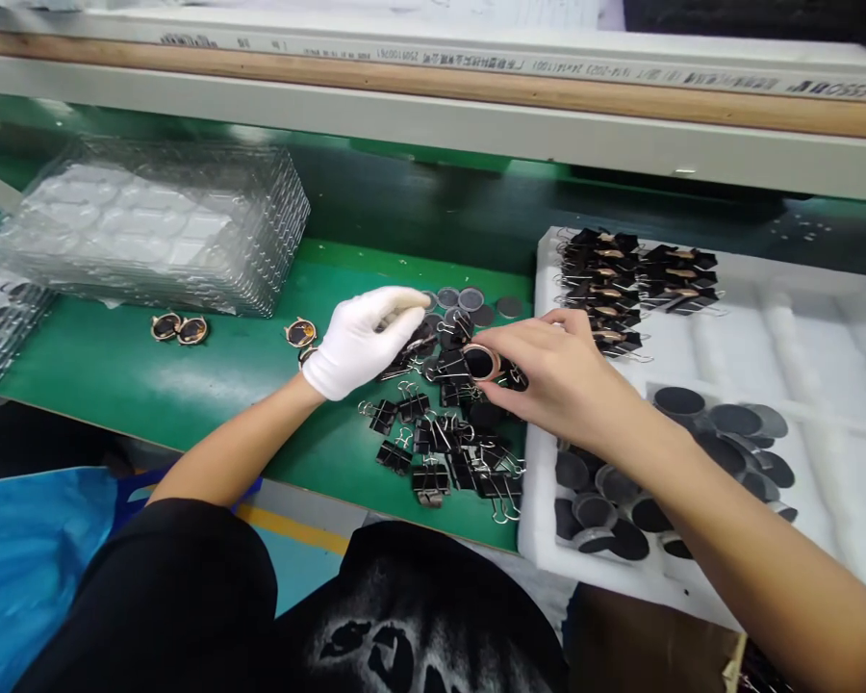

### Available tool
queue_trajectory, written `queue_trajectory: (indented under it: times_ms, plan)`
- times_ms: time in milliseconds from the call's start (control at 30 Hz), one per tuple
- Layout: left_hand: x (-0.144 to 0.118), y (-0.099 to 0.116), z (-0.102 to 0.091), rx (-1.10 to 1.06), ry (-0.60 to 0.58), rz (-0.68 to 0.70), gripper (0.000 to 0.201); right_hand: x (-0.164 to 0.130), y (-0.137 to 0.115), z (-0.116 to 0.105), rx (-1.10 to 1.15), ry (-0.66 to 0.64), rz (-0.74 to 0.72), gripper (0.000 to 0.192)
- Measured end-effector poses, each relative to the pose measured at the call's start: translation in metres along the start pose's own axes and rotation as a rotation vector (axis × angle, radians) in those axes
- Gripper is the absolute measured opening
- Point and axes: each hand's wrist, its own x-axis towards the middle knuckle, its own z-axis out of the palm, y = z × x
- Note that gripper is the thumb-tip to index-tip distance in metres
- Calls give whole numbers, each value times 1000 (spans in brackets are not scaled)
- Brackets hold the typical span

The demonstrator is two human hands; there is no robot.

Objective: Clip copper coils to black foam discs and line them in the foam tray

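Head view: right hand [570, 375], bare, pinches a small copper-rimmed ring with a dark centre [480, 362] between thumb and fingertips, grip closed on it, held just above the heap of black binder clips [440, 433] on the green surface [188, 375]. Holding it by the rim likely keeps the dark face untouched. Left hand [357, 342], white glove, fingers curled down into the far side of the clip heap; can't tell whether the grip has hold of a clip or just rests on them. White foam tray [801, 327] sits at right within easy reach: clipped assemblies [635, 279] lined up at its far end, loose dark discs [728, 433] in the nearer pockets. More discs [469, 300] lie beyond the heap. Three rimmed pieces [179, 328] are set aside left, near a stack of clear blister trays [159, 221]. Printing on the overhead rail [476, 63] is upside down; not legible.
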Motion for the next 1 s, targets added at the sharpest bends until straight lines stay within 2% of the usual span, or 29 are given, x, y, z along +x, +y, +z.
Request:
queue_trajectory:
  times_ms: [67, 167, 300, 400, 500, 567, 667, 800, 933, 1000]
  plan:
    - [-2, 0, 2, 70, -96, 133, 17, -9, 4, -9, 51, 59, 52, 27]
    - [-5, 0, 8, 182, -176, 302, 18, -23, 9, -19, 233, 142, 225, 30]
    - [-6, 7, 16, 260, -220, 396, 18, -41, 16, -27, 820, 270, 536, 41]
    - [-1, 22, 19, 167, -232, 286, 19, -53, 21, -30, 1240, 352, 713, 51]
    - [10, 41, 23, 4, -248, 19, 21, -62, 22, -31, 1594, 328, 871, 61]
    - [19, 53, 28, -91, -291, -102, 24, -65, 22, -30, 1734, 311, 962, 60]
    - [33, 68, 38, -173, -376, -117, 29, -66, 21, -29, 1802, 351, 1020, 52]
    - [51, 85, 48, -138, -472, -92, 26, -69, 20, -32, 1803, 458, 1013, 40]
    - [60, 93, 53, -271, -493, -221, 28, -76, 25, -32, 1700, 583, 962, 62]
    - [61, 93, 54, -384, -474, -269, 32, -78, 28, -28, 1666, 613, 890, 57]
